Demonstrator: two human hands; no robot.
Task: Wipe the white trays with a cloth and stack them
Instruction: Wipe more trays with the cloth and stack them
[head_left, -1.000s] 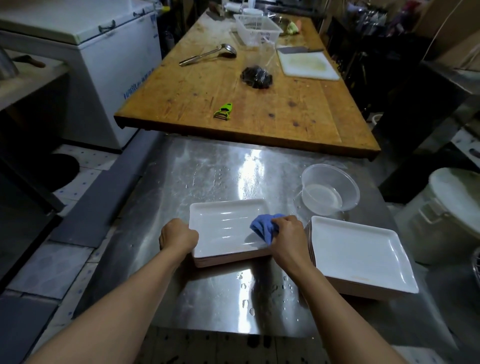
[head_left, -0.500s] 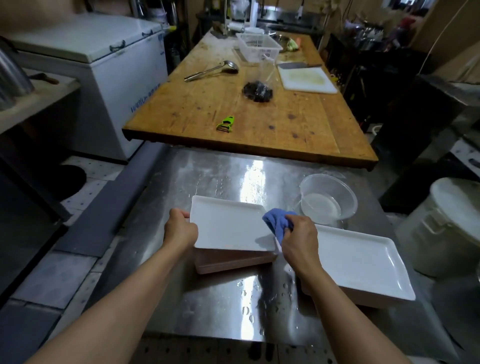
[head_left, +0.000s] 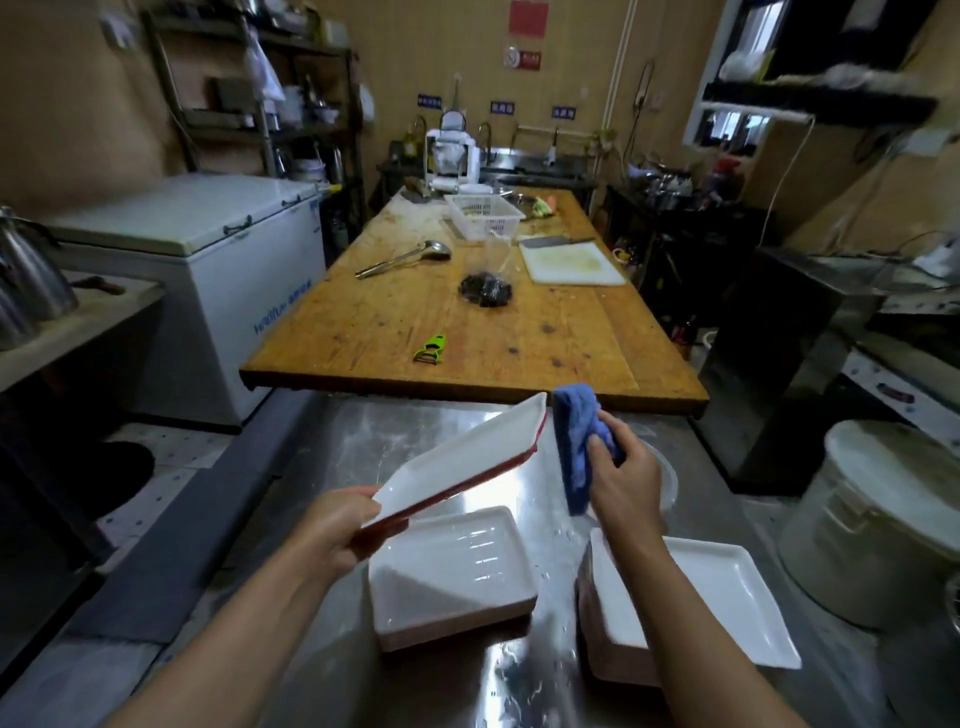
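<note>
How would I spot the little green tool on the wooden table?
Start at the long wooden table beyond the steel counter. Near its front edge lies the green peeler, alone, nearer than the metal ladle and dark bag. It is the only bright green thing there.

**No legible text**

Blue lettering is running along the front of the freezer (head_left: 249, 291) at 9 o'clock, too blurred to read. Three small blue labels (head_left: 502, 107) and red signs (head_left: 528, 18) are hanging on the wall at 12 o'clock, their characters too small to tell.
</note>
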